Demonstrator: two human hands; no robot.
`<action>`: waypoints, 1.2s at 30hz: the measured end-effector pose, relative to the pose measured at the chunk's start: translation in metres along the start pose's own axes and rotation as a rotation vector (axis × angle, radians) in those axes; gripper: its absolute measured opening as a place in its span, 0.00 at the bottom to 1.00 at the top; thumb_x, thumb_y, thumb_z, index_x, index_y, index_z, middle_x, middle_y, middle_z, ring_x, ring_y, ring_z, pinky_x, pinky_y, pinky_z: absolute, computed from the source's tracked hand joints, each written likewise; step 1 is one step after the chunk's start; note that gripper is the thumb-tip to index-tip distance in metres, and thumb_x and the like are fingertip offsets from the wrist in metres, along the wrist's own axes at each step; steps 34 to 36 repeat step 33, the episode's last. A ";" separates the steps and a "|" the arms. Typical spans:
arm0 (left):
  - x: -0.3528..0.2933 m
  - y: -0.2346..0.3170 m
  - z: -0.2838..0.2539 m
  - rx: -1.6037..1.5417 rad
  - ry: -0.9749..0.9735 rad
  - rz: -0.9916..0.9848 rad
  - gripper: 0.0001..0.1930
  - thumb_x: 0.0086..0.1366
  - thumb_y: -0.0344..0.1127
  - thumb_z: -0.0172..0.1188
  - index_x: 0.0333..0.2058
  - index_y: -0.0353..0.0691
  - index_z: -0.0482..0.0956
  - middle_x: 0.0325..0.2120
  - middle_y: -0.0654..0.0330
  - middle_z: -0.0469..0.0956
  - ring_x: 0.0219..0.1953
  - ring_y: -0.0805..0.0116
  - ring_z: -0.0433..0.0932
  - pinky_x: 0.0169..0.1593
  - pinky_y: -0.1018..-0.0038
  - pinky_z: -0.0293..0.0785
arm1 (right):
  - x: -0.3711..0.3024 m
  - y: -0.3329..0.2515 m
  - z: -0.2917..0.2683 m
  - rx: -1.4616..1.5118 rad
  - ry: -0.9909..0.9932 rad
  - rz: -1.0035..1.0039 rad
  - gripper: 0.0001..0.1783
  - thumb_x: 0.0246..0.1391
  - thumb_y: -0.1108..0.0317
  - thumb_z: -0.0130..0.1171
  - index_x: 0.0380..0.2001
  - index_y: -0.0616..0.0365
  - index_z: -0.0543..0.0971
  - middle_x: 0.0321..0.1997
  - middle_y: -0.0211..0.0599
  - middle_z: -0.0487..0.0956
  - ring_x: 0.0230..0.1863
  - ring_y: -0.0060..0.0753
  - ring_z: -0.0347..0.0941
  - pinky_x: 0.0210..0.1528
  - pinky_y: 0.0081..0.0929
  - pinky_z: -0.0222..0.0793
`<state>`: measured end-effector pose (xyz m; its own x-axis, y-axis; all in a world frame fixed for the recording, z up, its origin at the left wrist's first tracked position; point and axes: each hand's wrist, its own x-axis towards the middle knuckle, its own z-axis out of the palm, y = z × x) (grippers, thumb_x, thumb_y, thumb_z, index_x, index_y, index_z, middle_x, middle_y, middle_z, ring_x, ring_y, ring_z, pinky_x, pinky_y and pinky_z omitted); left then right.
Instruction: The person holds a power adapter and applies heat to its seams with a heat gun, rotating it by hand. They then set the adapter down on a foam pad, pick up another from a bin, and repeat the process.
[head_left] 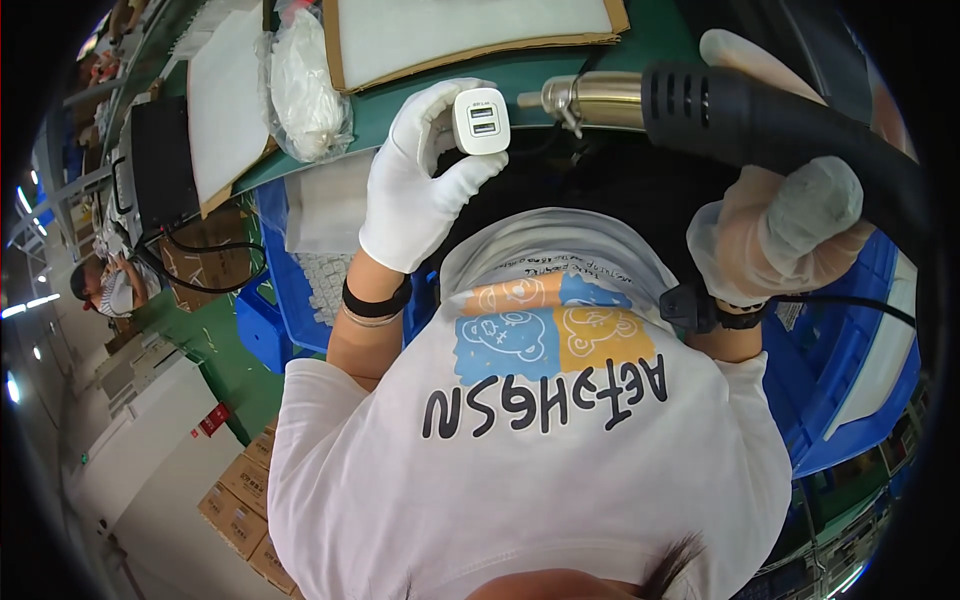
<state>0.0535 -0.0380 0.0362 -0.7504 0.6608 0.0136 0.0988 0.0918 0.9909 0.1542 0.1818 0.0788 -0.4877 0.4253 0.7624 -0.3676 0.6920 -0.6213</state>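
Observation:
My left hand, in a white glove, holds up a small white charger block with two ports facing me, pinched between thumb and fingers. My right hand, in a thin translucent glove, grips the black handle of a heat gun. The gun's metal nozzle points left, its tip just to the right of the charger block and close to it. Both hands are raised over the edge of a green workbench.
A cardboard tray with a white sheet lies on the bench beyond the hands. A clear plastic bag sits to its left. Blue crates stand at both sides, the left one holding white parts. Cardboard boxes lie on the floor; another person is far left.

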 end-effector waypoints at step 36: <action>-0.001 -0.002 -0.008 0.029 -0.031 -0.015 0.32 0.50 0.20 0.64 0.56 0.37 0.65 0.51 0.59 0.68 0.52 0.66 0.71 0.55 0.71 0.69 | -0.008 -0.001 0.014 0.023 0.114 0.135 0.47 0.60 0.38 0.40 0.59 0.78 0.52 0.29 0.40 0.82 0.24 0.19 0.73 0.36 0.12 0.67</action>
